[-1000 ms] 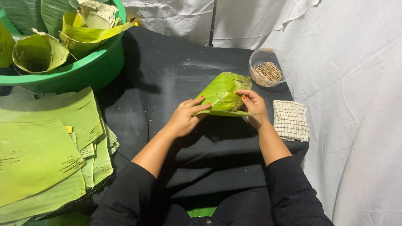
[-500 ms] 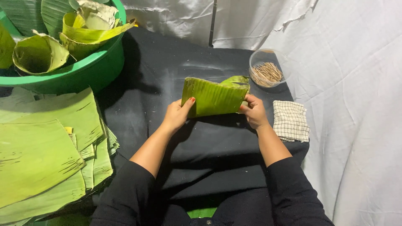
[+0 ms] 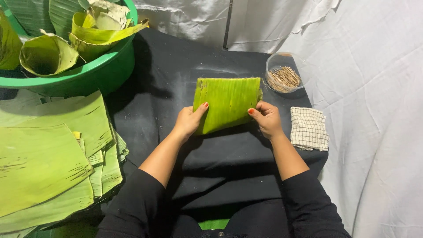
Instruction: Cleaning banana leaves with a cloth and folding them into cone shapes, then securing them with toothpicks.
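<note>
Flattened and turned square since half a second ago, the banana leaf piece [image 3: 228, 103] is now held up as a smooth rectangle above the black cloth [image 3: 176, 75]; earlier it was tilted and part folded.

Head view: bare dark cloth is seen all around the leaf, widest toward 6 and 9 o'clock. Room is pinched at 2 o'clock by the clear bowl of wooden picks [image 3: 284, 72] and at 3 o'clock by the checked cloth [image 3: 309, 128]. The leaf's left edge is gripped by the left hand [image 3: 188, 121], thumb laid on the face, fingers curled behind. The right edge is pinched by the right hand [image 3: 265, 118], thumb in front. Fine ribs run along the glossy leaf. Flat leaves [image 3: 44, 158] are stacked at 8 o'clock; a green basin [image 3: 99, 72] of curled leaves sits at 10 o'clock.
</note>
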